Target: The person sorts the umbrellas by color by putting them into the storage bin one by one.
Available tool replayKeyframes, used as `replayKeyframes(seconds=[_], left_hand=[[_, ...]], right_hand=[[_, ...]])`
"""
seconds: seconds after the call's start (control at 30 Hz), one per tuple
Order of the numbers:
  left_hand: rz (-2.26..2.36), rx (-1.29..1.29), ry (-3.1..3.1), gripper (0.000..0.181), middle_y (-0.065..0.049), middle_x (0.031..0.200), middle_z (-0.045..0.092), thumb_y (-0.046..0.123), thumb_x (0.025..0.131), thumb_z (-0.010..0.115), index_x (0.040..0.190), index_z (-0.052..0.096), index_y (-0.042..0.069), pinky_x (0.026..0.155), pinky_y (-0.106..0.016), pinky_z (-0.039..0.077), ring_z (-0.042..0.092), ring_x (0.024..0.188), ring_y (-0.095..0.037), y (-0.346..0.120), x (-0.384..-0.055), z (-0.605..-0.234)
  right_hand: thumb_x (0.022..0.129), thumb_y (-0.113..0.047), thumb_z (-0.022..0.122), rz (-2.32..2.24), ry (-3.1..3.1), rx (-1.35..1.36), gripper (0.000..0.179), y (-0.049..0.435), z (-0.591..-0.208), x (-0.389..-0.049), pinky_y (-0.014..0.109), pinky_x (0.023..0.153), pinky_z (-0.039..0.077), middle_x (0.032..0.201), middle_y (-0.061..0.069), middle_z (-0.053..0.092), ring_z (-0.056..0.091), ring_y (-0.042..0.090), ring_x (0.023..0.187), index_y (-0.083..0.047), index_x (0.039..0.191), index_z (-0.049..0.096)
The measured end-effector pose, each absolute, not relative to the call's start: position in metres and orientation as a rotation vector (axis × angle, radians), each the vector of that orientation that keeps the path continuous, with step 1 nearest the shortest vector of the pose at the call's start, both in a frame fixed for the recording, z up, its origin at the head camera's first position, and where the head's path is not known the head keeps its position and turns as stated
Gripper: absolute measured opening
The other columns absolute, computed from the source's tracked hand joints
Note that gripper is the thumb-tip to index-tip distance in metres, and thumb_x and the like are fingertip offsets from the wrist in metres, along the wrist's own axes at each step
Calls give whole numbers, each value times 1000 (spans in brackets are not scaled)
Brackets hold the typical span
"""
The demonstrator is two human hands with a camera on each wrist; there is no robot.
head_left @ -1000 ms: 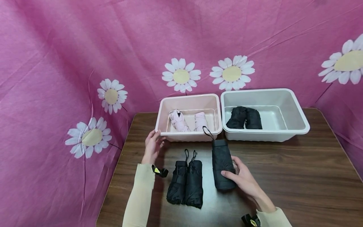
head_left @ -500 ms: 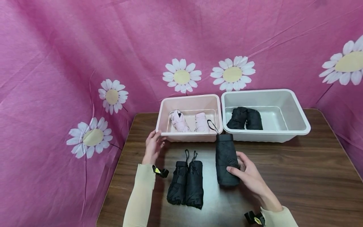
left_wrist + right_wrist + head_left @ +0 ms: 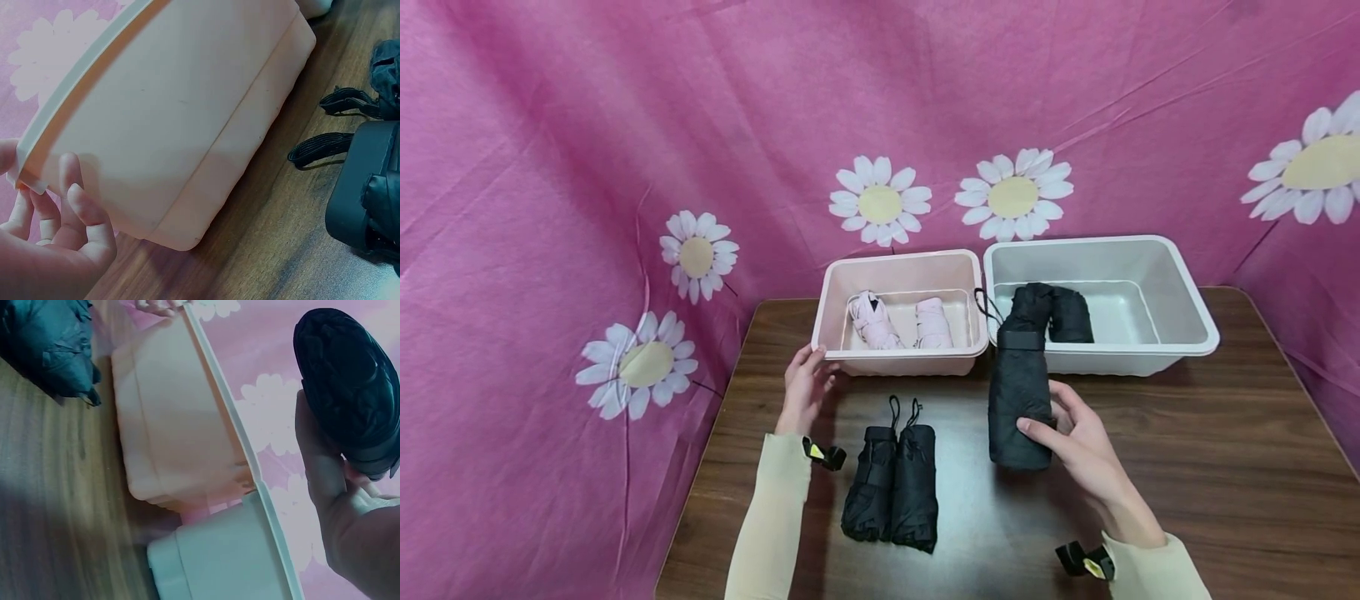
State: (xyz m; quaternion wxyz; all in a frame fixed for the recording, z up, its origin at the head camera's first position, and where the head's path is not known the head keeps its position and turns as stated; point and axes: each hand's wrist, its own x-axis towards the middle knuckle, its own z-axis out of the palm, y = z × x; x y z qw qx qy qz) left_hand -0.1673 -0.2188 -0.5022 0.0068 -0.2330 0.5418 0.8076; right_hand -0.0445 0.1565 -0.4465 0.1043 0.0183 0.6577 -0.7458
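My right hand (image 3: 1086, 446) grips a folded black umbrella (image 3: 1021, 404) with a wrist loop, held above the table in front of the white bin (image 3: 1120, 360). Its top end overlaps that bin's front rim in the head view. The right wrist view shows the umbrella's gathered end (image 3: 347, 381) over the fingers. My left hand (image 3: 805, 387) pinches the front left corner of the pink bin's rim (image 3: 898, 355), fingertips under the lip (image 3: 31, 184). Two more folded black umbrellas (image 3: 868, 483) lie side by side on the table between my hands.
Two pale pink folded umbrellas (image 3: 874, 321) lie in the pink bin. Two black bundles (image 3: 1070, 315) lie in the left part of the white bin. Both bins stand side by side on the brown wooden table (image 3: 1240, 442), before a pink flowered cloth (image 3: 760, 117).
My right hand has carried the black umbrella up and to the right, from in front of the pink bin to in front of the white bin. My left hand has stayed at the rim.
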Motion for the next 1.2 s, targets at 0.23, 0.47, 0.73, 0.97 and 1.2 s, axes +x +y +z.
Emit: replayKeyframes(seconds=[0.23, 0.47, 0.73, 0.97, 1.2], left_hand=[[2520, -717, 1687, 46, 6, 79, 65, 14, 96, 58, 137, 41, 2, 58, -21, 46, 62, 63, -9, -220, -167, -502], [2522, -712, 1683, 46, 6, 79, 65, 14, 95, 58, 137, 42, 3, 58, -21, 46, 63, 63, -9, -219, -167, -501], [2516, -720, 1685, 46, 6, 80, 65, 14, 95, 59, 137, 42, 3, 58, -21, 46, 63, 63, -9, -219, -167, -501], [2505, -718, 1697, 47, 7, 82, 65, 15, 95, 59, 137, 42, 3, 58, -21, 46, 62, 64, -10, -219, -167, -501], [2510, -715, 1694, 48, 6, 79, 65, 15, 95, 59, 138, 42, 1, 58, -21, 46, 62, 64, -9, -220, -166, -501]], right_hand=[[89, 4, 62, -2446, 1819, 85, 42, 161, -441, -49, 25, 67, 58, 102, -7, 70, 69, 6, 87, -17, 123, 51], [87, 11, 60, -2655, 1734, 109, 41, 169, -436, -57, 23, 66, 57, 100, -4, 71, 69, 6, 86, -13, 120, 55], [85, 15, 59, -2779, 1668, 130, 44, 180, -431, -65, 22, 62, 57, 101, -3, 72, 70, 7, 84, -10, 122, 56], [85, 19, 55, -2888, 1566, 94, 49, 189, -426, -72, 23, 65, 58, 105, 3, 72, 71, 10, 88, -6, 126, 55], [84, 21, 55, -2968, 1472, 111, 51, 204, -421, -79, 22, 64, 57, 104, 6, 73, 71, 11, 87, -5, 128, 57]])
